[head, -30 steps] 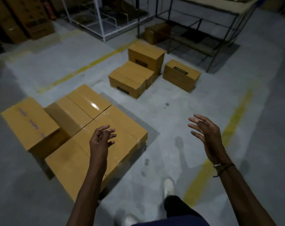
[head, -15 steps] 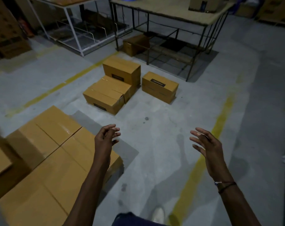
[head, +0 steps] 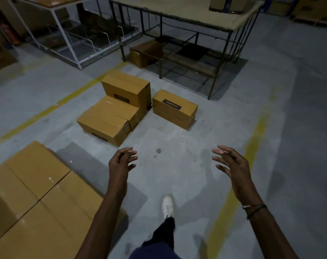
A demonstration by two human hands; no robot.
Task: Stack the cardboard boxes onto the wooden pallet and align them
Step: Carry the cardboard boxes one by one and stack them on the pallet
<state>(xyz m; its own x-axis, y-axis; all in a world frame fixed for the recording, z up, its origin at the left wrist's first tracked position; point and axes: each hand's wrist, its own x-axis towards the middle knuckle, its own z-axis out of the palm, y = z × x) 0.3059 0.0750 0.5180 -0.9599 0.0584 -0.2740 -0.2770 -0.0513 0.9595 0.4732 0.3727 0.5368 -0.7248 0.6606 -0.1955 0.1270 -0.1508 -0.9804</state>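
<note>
Stacked boxes [head: 37, 199] at lower left, tops flush, well left of the floor boxes; pallet beneath hidden. Left hand [head: 121, 163] raised over bare floor [head: 177, 174], just right of the stack, fingers loosely curled, holding nothing. Floor boxes ahead of both hands: flat box [head: 104, 126] nearest, second box [head: 119, 111] touching behind it, tall box [head: 127, 88] behind that. Labelled box [head: 174, 109] just right of the tall box, apart from it, dark label on top. White shoe [head: 167, 205] on the floor between the forearms, nearer than the flat box. Right hand [head: 231, 165] well right of the flat box, fingers spread and relaxed, holding nothing; dark band [head: 254, 209] at the wrist. Metal-framed surface [head: 187, 17] beyond the labelled box. Yellow line [head: 252, 146] on the floor right of the labelled box.
</note>
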